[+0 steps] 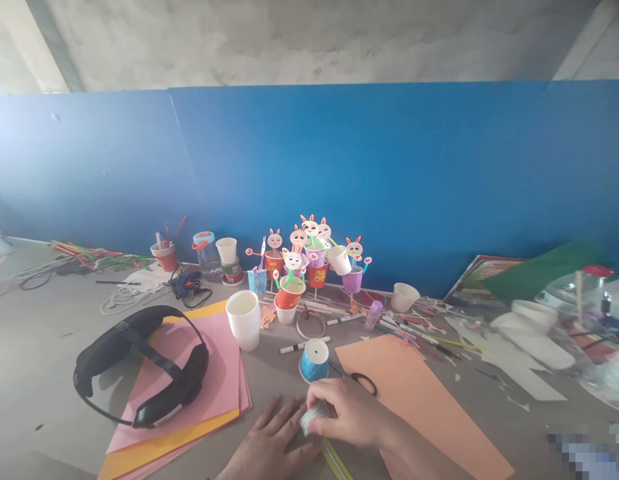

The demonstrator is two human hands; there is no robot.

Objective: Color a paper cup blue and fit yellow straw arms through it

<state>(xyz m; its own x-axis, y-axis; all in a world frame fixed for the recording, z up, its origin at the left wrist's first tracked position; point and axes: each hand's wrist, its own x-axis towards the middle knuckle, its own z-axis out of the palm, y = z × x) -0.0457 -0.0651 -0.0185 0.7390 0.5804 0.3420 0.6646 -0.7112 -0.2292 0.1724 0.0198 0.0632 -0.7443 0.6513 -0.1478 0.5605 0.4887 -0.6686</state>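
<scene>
My left hand [276, 437] lies flat on the grey table with its fingers spread. Right beside its fingertips, my right hand [346, 413] is closed around a small pale roll of tape [313, 419]. Yellow-green strips [336, 460] lie on the table below the two hands. Just beyond my right hand, a blue-wrapped paper cup [315, 360] stands upside down, a small hole in its base. A pair of scissors [364, 383], partly hidden, lies beside my right wrist on the edge of an orange paper sheet [414, 393].
A black headset [144, 360] rests on pink paper [214, 367] at left. White cups [243, 320], a marker [304, 345] and rabbit-faced cup figures [290, 287] stand or lie farther back. Plastic packaging [584, 320] and paper scraps [519, 373] cover the right side, before a blue partition [389, 167].
</scene>
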